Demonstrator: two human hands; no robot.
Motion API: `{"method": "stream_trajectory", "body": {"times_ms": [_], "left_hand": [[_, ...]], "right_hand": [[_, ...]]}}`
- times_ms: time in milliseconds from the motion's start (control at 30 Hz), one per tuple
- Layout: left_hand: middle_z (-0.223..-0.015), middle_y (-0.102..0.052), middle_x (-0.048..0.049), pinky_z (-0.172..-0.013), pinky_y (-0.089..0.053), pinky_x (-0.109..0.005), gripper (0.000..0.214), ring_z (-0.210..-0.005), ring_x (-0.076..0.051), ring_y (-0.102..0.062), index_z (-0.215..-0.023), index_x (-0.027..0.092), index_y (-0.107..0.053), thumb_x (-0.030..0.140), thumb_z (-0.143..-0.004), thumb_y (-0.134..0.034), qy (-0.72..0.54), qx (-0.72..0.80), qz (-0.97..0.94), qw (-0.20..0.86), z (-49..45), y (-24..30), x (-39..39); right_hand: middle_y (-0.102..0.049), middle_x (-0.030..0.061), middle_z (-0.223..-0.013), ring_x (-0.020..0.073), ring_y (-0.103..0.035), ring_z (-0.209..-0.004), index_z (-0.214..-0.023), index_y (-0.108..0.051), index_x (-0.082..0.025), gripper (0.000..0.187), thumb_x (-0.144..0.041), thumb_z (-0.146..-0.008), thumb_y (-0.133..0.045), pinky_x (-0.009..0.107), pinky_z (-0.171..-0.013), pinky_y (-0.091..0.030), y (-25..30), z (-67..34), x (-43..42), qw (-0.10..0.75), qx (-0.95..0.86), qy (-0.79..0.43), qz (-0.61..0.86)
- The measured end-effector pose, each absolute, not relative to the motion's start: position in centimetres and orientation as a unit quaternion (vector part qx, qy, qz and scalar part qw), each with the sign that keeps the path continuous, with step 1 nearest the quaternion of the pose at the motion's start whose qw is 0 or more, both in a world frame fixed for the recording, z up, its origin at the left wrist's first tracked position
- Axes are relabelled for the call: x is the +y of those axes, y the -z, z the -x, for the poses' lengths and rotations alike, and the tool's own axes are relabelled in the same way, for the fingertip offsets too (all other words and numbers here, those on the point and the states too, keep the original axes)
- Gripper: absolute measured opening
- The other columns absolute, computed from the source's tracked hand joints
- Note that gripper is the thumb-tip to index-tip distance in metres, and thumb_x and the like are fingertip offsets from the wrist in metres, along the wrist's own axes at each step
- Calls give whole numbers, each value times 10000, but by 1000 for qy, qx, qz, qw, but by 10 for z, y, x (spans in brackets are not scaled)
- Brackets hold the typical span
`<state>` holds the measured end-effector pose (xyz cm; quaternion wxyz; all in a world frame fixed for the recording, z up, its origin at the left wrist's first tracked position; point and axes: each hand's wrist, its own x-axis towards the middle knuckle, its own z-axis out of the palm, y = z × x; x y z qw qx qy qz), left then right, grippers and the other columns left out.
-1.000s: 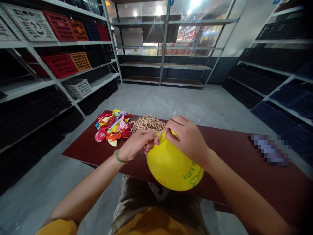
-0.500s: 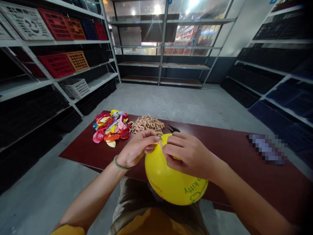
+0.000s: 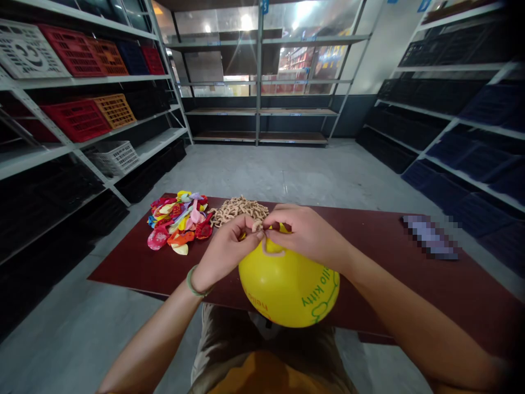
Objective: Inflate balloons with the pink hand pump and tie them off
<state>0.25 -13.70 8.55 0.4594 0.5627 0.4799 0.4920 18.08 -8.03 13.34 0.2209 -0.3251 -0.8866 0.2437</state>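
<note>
An inflated yellow balloon [image 3: 283, 284] with "hello kitty" printed on it rests at the table's near edge, above my lap. At its top, my left hand [image 3: 229, 243] is closed, thumb and fingers pinching a beige cord [image 3: 273, 253] by the balloon's neck. My right hand [image 3: 307, 235] pinches the cord from the other side, its fingertips nearly meeting the left ones. A short length of the cord curves down over the balloon. The neck itself is mostly hidden by my fingers.
On the dark red table [image 3: 361, 235] lie a heap of uninflated balloons [image 3: 178, 221] and a tangled pile of beige cord [image 3: 238, 209]. A blurred-out flat object [image 3: 429, 235] is at the right. Shelves with plastic crates [image 3: 77, 117] line the left side.
My right hand has shifted to the far side of the balloon's neck, its fingers now meeting the left. The cord end shows over the balloon. The black tool behind is now hidden.
</note>
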Motion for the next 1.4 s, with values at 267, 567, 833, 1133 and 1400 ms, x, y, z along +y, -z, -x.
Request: {"method": "stream_trajectory", "body": {"times_ms": [267, 567, 833, 1133, 1400], "left_hand": [[-725, -502, 23, -632, -376, -224, 134, -674, -119, -464, -753, 194, -500, 221, -807, -620, -530, 505, -579, 361, 0, -76, -131], [-765, -582, -1, -701, -429, -259, 107, -729, -144, -515, -773, 207, -580, 275, -839, -631, -627, 474, -534, 312, -6, -63, -132], [-761, -573, 7, -688, -433, -244, 74, -716, -126, -509, -824, 204, -607, 257, -855, -647, -625, 451, -542, 336, -6, -58, -133], [-816, -643, -18, -657, -444, -232, 113, -725, -133, -569, -884, 192, -669, 299, -847, -668, -575, 457, -542, 409, 0, -65, -134], [-659, -536, 27, -536, -368, -204, 226, -542, -84, -442, -800, 181, -587, 380, -882, -657, -615, 441, -480, 445, -10, -70, -130]], "right_hand": [[-609, -18, -755, 166, -573, -769, -720, -563, -237, 102, -158, -761, -614, 289, -653, -396, -116, -174, -83, 280, -877, -240, 309], [-674, 3, -831, 186, -599, -829, -838, -649, -266, 128, -298, -932, -567, 332, -740, -437, -119, -177, -87, 324, -882, -190, 284], [-720, -7, -869, 169, -628, -825, -867, -733, -258, 90, -299, -885, -655, 301, -691, -424, -132, -177, -82, 267, -864, -286, 318], [-676, -17, -798, 129, -603, -736, -769, -680, -208, 138, -287, -877, -645, 263, -679, -410, -127, -185, -75, 249, -860, -337, 291], [-569, -21, -723, 140, -500, -731, -750, -573, -201, 136, -157, -879, -577, 281, -729, -390, -113, -187, -86, 349, -890, -171, 239]]}}
